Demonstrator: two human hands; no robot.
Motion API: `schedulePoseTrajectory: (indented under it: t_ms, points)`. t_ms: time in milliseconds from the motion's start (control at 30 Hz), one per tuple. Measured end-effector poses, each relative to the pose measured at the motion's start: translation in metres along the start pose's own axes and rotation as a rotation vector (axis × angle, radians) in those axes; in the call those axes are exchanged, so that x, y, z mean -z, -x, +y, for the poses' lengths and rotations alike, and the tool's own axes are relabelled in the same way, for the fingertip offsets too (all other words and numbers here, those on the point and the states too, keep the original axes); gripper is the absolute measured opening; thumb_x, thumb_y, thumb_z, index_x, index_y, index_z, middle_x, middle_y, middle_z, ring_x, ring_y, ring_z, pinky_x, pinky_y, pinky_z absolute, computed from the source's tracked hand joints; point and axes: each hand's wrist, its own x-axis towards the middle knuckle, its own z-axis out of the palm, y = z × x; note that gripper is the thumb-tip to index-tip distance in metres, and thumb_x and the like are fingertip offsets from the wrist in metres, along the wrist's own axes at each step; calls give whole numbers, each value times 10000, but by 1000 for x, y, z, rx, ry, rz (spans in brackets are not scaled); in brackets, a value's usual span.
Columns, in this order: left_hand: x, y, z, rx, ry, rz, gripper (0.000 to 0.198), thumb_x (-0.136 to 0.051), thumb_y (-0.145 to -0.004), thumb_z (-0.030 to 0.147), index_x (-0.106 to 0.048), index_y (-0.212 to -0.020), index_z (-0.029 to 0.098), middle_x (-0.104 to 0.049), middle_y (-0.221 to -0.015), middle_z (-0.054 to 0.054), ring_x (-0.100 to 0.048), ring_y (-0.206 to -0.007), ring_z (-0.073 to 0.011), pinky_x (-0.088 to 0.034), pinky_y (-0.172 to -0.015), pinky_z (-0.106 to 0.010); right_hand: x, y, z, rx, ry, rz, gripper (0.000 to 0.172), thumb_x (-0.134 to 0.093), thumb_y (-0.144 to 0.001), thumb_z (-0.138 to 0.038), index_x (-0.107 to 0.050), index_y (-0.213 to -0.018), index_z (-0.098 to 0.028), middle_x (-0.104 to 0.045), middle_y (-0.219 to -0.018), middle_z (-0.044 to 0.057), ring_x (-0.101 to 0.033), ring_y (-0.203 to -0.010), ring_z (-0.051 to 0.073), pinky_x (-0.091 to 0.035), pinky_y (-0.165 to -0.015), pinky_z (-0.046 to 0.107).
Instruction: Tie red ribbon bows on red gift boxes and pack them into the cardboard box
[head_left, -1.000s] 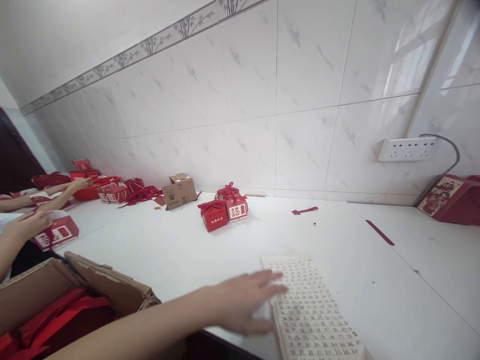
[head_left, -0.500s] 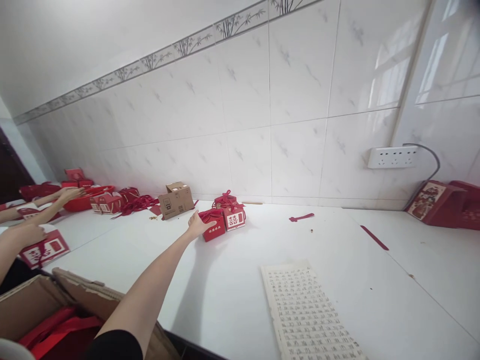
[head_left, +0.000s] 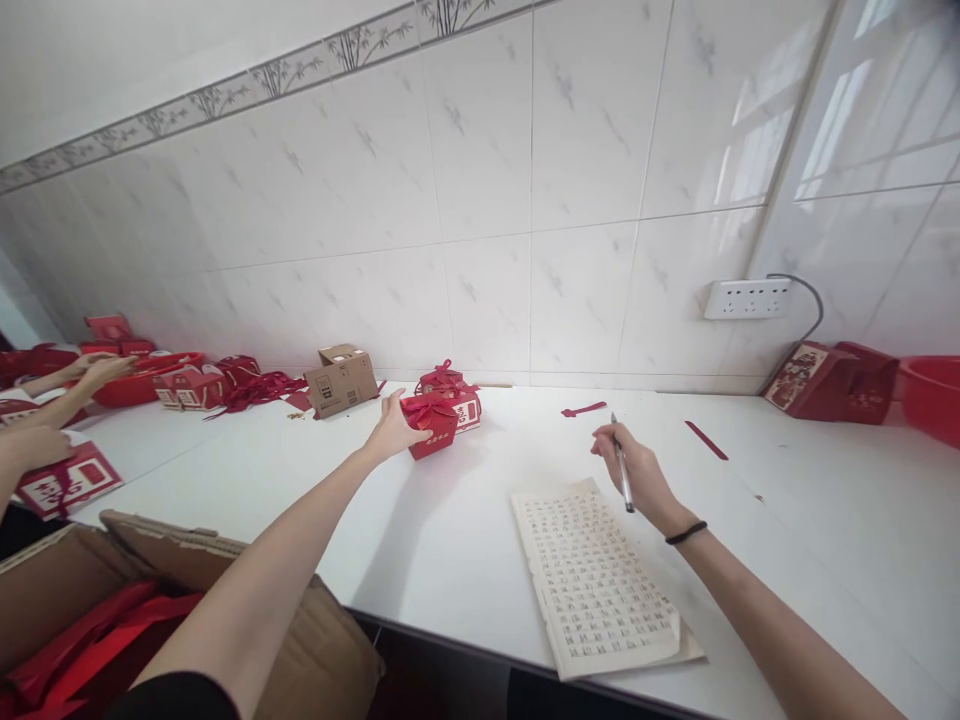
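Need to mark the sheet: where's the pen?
Head view, right of centre: the pen is held in the right hand, at the far right corner of the paper sheet.

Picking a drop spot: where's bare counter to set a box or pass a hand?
Bare: between cardboard carton and character sheet; right of the right hand and pen, out to the printed red boxes. Crowded: far left, co-workers' hands among far-end boxes; mid-back, left hand at the red gift box.

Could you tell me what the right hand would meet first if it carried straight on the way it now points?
Probably the small red strip on the counter ahead of the right hand, which holds a pen; beyond it, the tiled wall. Depth is unclear.
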Motion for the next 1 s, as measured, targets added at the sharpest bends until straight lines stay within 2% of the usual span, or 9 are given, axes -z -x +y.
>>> schedulePoseTrajectory:
  t_ms: [67,167,300,400,500,633,800,900,1000]
  points:
    - [-4,7,19,-195,-16,-29,917,-795,-495,279,-291,-1260,245,-321,-1348,-130,-388,-1241,-301,-395,-992,-419,-4,2,16,-37,128,-99,209,-353,-890,-202,-537,-985,-174,-603,-873,99,-576,-801,219,-470,-703,348]
    - [-21,14,50,-474,-38,-76,944,-772,-534,291,-236,-1310,250,-298,-1346,-126,-389,-1237,-289,-418,-977,-416,-1,5,35,-79,214,-185,285,-384,-774,-59,-587,-942,-166,-604,-854,115,-573,-824,233,-455,-702,341]
    - [-64,16,86,-674,-37,-149,940,-757,-544,259,-233,-1323,216,-293,-1334,-131,-379,-1235,-288,-393,-1003,-433,7,5,41,-90,210,-230,402,-400,-698,27,-630,-941,-196,-624,-930,103,-567,-921,238,-422,-791,347]
    - [-107,22,104,-667,101,-202,926,-743,-563,260,-223,-1329,227,-294,-1324,-128,-397,-1213,-276,-445,-951,-415,15,1,37,-130,172,-169,385,-394,-760,-14,-611,-1019,-196,-616,-1027,111,-536,-1005,246,-392,-847,370]
    - [-148,37,108,-556,343,-175,905,-714,-599,255,-191,-1338,236,-285,-1327,-136,-384,-1227,-277,-470,-917,-407,22,-4,33,-195,94,-46,291,-317,-901,-189,-561,-1057,-166,-611,-1011,119,-549,-961,226,-403,-840,369]
    - [-183,60,97,-499,483,-193,892,-692,-619,222,-180,-1347,274,-271,-1338,-121,-344,-1267,-288,-439,-955,-440,21,-7,27,-246,-79,14,492,-149,-950,-452,-541,-915,-156,-614,-831,73,-582,-768,174,-460,-659,286]
    - [-190,74,83,-638,409,-292,831,-627,-646,144,-211,-1352,280,-267,-1351,-114,-316,-1282,-304,-440,-950,-452,8,-3,18,-274,-383,41,460,-373,-847,-610,-407,-655,-194,-464,-647,-16,-447,-604,134,-372,-546,251]
    - [-184,77,84,-595,425,-333,854,-643,-667,202,-161,-1368,282,-259,-1379,-122,-356,-1256,-298,-443,-943,-442,4,0,12,-276,-387,-10,449,-446,-826,-583,-366,-615,-195,-412,-614,-33,-394,-580,121,-327,-545,249]
    - [-178,78,88,-530,422,-315,809,-673,-682,281,-210,-1346,278,-292,-1366,-112,-403,-1213,-274,-445,-941,-420,3,2,7,-251,-415,-63,424,-479,-815,-561,-384,-626,-194,-431,-625,-28,-393,-587,122,-315,-546,250]
